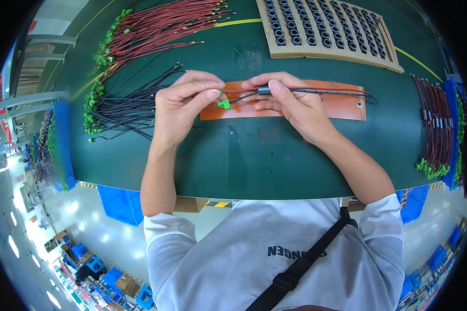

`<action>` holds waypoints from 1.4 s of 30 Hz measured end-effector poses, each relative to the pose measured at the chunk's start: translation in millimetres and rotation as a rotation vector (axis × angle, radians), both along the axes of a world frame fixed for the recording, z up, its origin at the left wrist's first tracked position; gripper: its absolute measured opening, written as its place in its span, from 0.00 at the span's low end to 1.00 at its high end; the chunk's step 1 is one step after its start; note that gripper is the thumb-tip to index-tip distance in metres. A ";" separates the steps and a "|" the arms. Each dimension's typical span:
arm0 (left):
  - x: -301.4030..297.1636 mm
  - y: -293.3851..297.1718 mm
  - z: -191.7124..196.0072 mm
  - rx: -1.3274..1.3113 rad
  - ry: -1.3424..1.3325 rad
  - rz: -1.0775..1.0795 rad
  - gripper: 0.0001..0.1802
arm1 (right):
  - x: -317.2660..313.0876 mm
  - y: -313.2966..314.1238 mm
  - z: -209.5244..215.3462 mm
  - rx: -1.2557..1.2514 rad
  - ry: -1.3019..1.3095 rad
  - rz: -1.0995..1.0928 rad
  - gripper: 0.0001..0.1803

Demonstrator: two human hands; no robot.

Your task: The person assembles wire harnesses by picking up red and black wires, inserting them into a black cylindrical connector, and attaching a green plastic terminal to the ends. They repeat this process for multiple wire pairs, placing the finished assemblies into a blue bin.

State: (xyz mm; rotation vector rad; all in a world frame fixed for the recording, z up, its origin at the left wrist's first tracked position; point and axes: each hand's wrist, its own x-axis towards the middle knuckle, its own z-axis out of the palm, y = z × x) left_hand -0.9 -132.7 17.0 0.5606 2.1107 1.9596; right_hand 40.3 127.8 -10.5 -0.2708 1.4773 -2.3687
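Note:
Over the middle of the table, my left hand pinches a small green connector on the end of a red wire between thumb and forefinger. A second green connector, on a black wire, hangs just below those fingertips. My right hand is closed with thumb and forefinger on a black ferrite core. The red and black wires pass through the core and trail out to the right. Beneath both hands lies a long orange board with a metal eyelet at its right end.
Red wires and black wires with green connectors lie in piles at the left. A cardboard tray of ferrite cores lies at the back. Wires with cores are bundled at the right. Blue bins stand below the table edge.

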 end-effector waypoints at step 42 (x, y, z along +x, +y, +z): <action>4.6 1.4 13.6 -0.557 0.417 -0.055 0.08 | -10.6 -1.7 -1.4 0.153 0.129 0.063 0.15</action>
